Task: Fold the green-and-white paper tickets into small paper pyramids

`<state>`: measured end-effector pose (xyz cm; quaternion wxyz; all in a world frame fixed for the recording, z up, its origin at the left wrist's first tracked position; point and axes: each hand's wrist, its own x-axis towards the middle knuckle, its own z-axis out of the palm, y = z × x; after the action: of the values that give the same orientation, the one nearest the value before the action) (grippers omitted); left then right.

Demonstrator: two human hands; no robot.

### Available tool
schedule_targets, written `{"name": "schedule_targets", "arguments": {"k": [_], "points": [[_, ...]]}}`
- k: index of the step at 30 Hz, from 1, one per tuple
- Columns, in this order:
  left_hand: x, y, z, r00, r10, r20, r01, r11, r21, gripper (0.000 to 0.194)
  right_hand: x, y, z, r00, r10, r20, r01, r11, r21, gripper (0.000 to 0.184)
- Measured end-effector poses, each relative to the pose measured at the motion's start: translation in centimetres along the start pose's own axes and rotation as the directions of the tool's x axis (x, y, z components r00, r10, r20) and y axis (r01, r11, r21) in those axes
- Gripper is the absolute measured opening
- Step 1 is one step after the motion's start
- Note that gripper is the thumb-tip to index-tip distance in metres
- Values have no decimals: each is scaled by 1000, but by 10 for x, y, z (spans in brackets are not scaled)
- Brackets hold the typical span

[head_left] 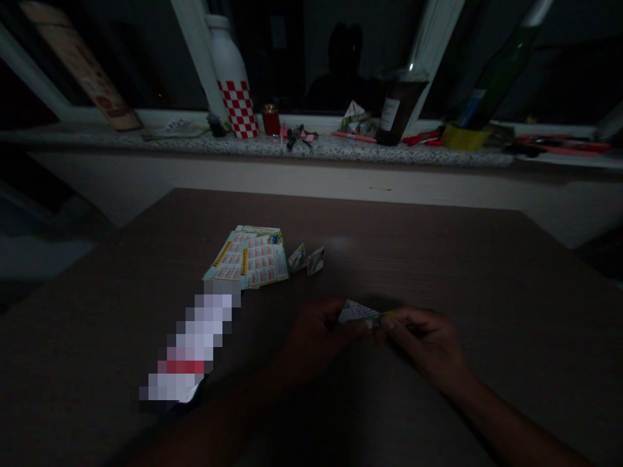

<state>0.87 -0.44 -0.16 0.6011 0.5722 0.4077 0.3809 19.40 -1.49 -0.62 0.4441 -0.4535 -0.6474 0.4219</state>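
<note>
Both hands grip a small folded piece of printed paper (359, 312) above the dark table, right of the middle. My left hand (316, 334) pinches its left end between thumb and fingers. Thumb and fingertips of my right hand (428, 337) close on the right end, where a yellow-green edge shows. Beyond the hands, two small folded paper pieces (315, 261) stand side by side on the table. To their left lies a spread pile of printed paper cards (263, 259). The fingertips partly cover the held paper's lower edge.
A bright, pixelated phone-like object (202, 331) lies left of my hands on the table (413, 246). Along the granite windowsill (331, 150) stand a red-checked white bottle (236, 91), a red jar (270, 120), a dark cup (396, 113), a green bottle (501, 71) and a tall cylinder (85, 68).
</note>
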Motion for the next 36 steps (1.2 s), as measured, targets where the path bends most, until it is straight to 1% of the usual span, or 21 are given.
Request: {"name": "schedule_targets", "arguments": {"k": [1,2,3,4,5,6,7,8,9,11,15,20,24,31,36], "points": [[0,1,0,1000,-3,-6,3,1000,11,14,-1,2,0,1000,-16,-14,16,1000,-21,25],[0,2,0,1000,-7,-15,7,1000,26,14,-2,4,0,998,-38,-53,35,998,-52,20],[0,3,0,1000,-9,-27,10,999,47,14,-3,6,1,992,-71,-108,61,994,-93,13],[0,4,0,999,-12,-38,15,998,67,14,-4,9,1,975,-119,-187,93,985,-142,4],[0,4,-1,999,-19,-51,23,996,81,14,-5,10,0,944,-183,-273,129,971,-204,14],[-1,3,-1,998,-23,-61,28,996,86,14,-5,12,0,916,-262,-303,185,948,-259,22],[-1,3,-2,997,-28,-66,34,996,84,15,-6,12,-1,887,-352,-297,265,918,-296,24],[-1,2,-3,997,-33,-68,38,996,79,15,-6,12,-1,865,-426,-266,334,883,-330,26],[-1,2,-3,997,-32,-68,37,997,72,16,-6,11,-2,860,-462,-216,366,855,-368,26],[-2,0,-4,998,-21,-59,25,997,77,16,-4,9,-3,859,-489,-150,395,821,-412,24],[-3,-1,-4,999,2,-50,5,992,130,18,-2,3,-3,872,-481,-88,408,816,-410,21],[-4,-1,-4,999,6,-42,2,980,199,19,0,2,-3,880,-470,-68,418,835,-357,18],[-4,-2,-4,999,38,-18,-33,972,231,22,-1,1,-4,919,-392,-35,369,890,-268,13],[-4,-3,-5,999,46,10,-47,982,186,21,-2,-1,-4,946,-323,11,317,923,-217,10],[-2,-2,-4,1000,3,25,-5,996,84,17,-2,0,-5,955,-290,58,296,928,-226,13]]}}
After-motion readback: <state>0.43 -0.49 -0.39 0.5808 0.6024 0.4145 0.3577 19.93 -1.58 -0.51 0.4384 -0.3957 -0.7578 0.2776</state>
